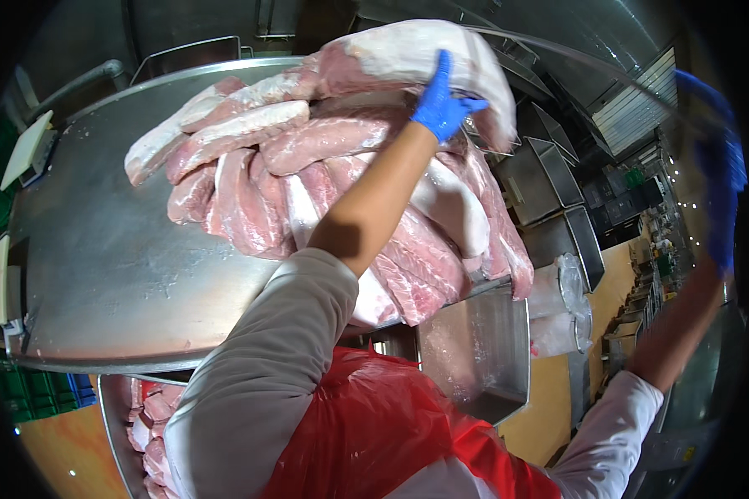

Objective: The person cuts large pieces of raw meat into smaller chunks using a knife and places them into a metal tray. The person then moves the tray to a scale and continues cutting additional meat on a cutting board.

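Observation:
My left hand [445,108] in a blue glove grips a large pale pork piece [391,54] at the top of a pile of long pink meat cuts [258,200], its thumb and fingers apart around the piece. The pile lies on the right part of a steel table [108,249]. My right hand [716,158], also gloved, is raised at the far right, blurred and near the dark rim of the picture; what it holds, if anything, is unclear. A long thin line [558,50] runs toward it from above the meat; I cannot tell what it is.
A steel bin of cut meat [150,441] stands at lower left, another steel bin [466,349] below the table's right part. Green crates [42,391] are at left, steel containers [533,183] and clear bags [558,308] at right. White boards [25,150] sit by the table's left edge.

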A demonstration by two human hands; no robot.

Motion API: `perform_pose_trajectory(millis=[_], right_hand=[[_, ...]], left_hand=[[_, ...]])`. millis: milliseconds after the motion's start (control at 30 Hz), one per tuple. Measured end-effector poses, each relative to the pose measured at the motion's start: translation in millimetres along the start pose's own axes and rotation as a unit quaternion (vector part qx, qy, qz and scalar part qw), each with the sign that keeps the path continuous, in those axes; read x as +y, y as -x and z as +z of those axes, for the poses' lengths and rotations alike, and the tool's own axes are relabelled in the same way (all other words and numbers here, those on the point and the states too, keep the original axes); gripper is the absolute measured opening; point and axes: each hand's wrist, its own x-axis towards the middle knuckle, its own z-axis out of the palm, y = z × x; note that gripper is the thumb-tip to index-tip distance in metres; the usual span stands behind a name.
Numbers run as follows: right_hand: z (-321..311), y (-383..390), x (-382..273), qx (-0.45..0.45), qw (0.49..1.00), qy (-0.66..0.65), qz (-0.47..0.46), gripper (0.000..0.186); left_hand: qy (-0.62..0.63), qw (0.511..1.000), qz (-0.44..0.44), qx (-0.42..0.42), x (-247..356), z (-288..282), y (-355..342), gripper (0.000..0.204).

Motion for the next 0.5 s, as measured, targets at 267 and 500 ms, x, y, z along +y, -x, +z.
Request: perform_pose_trajectory(millis=[267, 500], right_hand=[[401, 139, 77, -0.422, 0.904, 0.058, -0.031, 0.034], [454, 274, 74, -0.111, 0.965, -0.191, 0.138, 0.019]], left_hand=[[-0.171, 0.948, -0.077, 0.258, 100, -117, 49, 0.085], [-0.571, 0.818, -0.060, 0.026, 30, -49, 128, 0.049]])
